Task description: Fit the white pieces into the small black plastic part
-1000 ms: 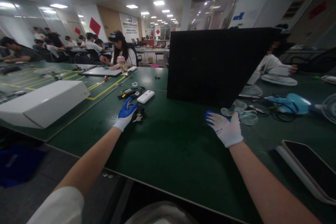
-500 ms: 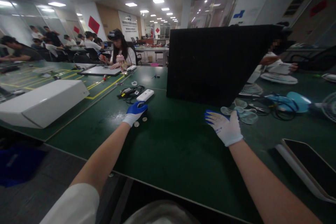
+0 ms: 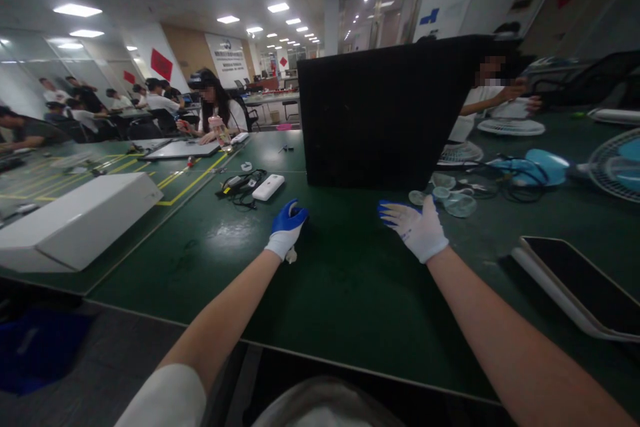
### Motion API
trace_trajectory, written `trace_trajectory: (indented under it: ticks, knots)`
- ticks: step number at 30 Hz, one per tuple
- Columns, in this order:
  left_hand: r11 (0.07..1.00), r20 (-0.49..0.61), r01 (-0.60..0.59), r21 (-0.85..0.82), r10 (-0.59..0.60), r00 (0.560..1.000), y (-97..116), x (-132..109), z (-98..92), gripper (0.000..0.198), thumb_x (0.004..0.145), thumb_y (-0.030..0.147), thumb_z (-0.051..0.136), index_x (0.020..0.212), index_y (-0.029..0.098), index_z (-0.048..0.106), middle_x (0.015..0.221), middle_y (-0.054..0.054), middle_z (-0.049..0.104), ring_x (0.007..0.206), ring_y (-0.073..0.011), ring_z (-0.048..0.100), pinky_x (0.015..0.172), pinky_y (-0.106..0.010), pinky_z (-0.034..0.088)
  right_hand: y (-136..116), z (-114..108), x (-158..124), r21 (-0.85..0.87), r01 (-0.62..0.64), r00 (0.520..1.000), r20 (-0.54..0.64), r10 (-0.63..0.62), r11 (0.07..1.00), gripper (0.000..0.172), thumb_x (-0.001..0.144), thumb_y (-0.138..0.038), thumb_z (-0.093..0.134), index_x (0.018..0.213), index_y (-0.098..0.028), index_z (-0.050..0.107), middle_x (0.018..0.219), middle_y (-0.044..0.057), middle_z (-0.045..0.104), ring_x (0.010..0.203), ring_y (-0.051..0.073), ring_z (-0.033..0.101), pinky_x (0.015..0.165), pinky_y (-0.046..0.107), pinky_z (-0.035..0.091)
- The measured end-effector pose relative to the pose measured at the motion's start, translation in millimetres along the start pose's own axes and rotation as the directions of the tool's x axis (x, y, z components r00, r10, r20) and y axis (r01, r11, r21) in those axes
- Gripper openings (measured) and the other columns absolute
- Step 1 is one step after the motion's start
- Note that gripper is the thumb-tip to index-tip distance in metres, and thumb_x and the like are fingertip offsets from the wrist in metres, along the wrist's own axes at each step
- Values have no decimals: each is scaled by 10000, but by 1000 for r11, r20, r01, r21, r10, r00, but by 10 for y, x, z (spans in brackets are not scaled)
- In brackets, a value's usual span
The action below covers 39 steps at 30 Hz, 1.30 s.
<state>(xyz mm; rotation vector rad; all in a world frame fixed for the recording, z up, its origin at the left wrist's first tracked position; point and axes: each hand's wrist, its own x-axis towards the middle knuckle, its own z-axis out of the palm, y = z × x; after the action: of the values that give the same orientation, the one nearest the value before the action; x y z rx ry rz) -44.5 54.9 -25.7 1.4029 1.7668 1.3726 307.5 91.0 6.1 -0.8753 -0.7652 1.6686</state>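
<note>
My left hand [image 3: 289, 223], in a white glove with blue-coated fingers, is low over the green table [image 3: 330, 307]. Its fingers are curled in; a dark gap or small dark thing shows between them, and I cannot make out which. A small pale piece [image 3: 291, 255] lies right beside its wrist. Opposite it, my right hand [image 3: 415, 227], gloved alike, is open with fingers stretched toward the left and thumb up, holding nothing. Just beyond its thumb lie several clear plastic pieces [image 3: 459, 205]. Behind both hands stands a large black panel [image 3: 370, 120].
A white box [image 3: 80, 220] stands at left. Black cables [image 3: 240, 185] and a white power bank [image 3: 269, 187] lie past my left hand. At right are a phone [image 3: 580, 280], a light-blue fan part [image 3: 545, 167] and fan grilles [image 3: 617, 163]. Two co-workers sit across the table.
My left hand has moved right, away from the power bank and toward my right hand. Two pale discs beside it now show as one pale piece by its wrist. The view has shifted slightly.
</note>
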Motion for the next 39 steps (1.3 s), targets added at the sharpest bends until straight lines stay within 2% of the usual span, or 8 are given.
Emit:
trace_trajectory:
  ticks: [7, 13, 21, 28, 31, 33, 36, 39]
  knots:
    - [999, 210, 2, -54, 9, 978, 541, -334, 806, 676, 871, 536, 655, 1459, 232, 520, 1319, -150, 675, 1224, -292, 632, 1062, -439, 459, 14, -6, -7, -29, -2, 1000, 6, 2, 1000, 934, 926, -781, 84, 1197, -129, 695, 1167, 198, 751, 1086, 304, 717, 886, 429, 603]
    - [1000, 297, 5, -21, 2, 955, 784, -482, 1210, 694, 867, 542, 651, 1475, 241, 509, 1334, -167, 659, 1274, -328, 595, 1107, -476, 408, 40, -44, 44, -70, 14, 999, 33, -11, 997, 947, 920, -788, 70, 1185, -145, 712, 1111, 187, 770, 1045, 304, 729, 899, 437, 591]
    - [1000, 284, -13, -12, 16, 959, 824, -462, 1263, 654, 869, 484, 670, 1454, 222, 540, 1339, -162, 664, 1244, -309, 624, 1094, -459, 450, 30, -44, 41, -64, 3, 999, 51, 1, 998, 947, 927, -776, 59, 1150, -141, 725, 1066, 187, 781, 984, 288, 750, 838, 402, 612]
    - [935, 273, 187, -302, -103, 956, 839, -476, 1146, 654, 877, 496, 681, 1456, 239, 519, 1417, -163, 610, 1167, -289, 678, 1034, -429, 527, 56, -68, 87, -167, 55, 998, 28, -51, 984, 787, 965, -734, 211, 1044, -163, 747, 1043, 185, 784, 1030, 314, 743, 888, 461, 613]
    - [897, 212, 217, -386, -143, 967, 808, -445, 1087, 617, 874, 486, 692, 1421, 240, 545, 1462, -155, 573, 1243, -301, 637, 1075, -443, 504, 99, -8, 5, -397, 252, 965, 38, -259, 883, 423, 951, -574, 534, 969, -219, 764, 1088, 118, 783, 1176, 319, 681, 1012, 510, 557]
    - [865, 176, 218, -452, -154, 972, 794, -425, 1046, 580, 882, 460, 693, 1398, 232, 558, 1458, -148, 578, 1301, -289, 599, 1103, -433, 487, 135, 102, -104, -524, 373, 921, 107, -375, 766, 250, 829, -417, 756, 1025, -263, 770, 1243, 61, 736, 1360, 328, 541, 1145, 536, 443]
    - [803, 217, 244, -544, -146, 965, 790, -440, 983, 551, 910, 457, 659, 1406, 244, 547, 1427, -140, 607, 1291, -270, 610, 1090, -421, 504, 218, 362, -305, -712, 532, 812, 274, -515, 460, 583, 711, -392, 859, 1267, -324, 696, 1420, 34, 627, 1472, 378, 376, 1229, 627, 258]
    - [747, 309, 275, -606, -98, 946, 792, -529, 917, 545, 917, 483, 647, 1412, 275, 554, 1394, -127, 636, 1269, -275, 625, 1077, -440, 519, 326, 629, -482, -794, 564, 759, 389, -522, 228, 790, 681, -429, 873, 1412, -323, 594, 1438, 87, 604, 1406, 432, 444, 1201, 675, 253]
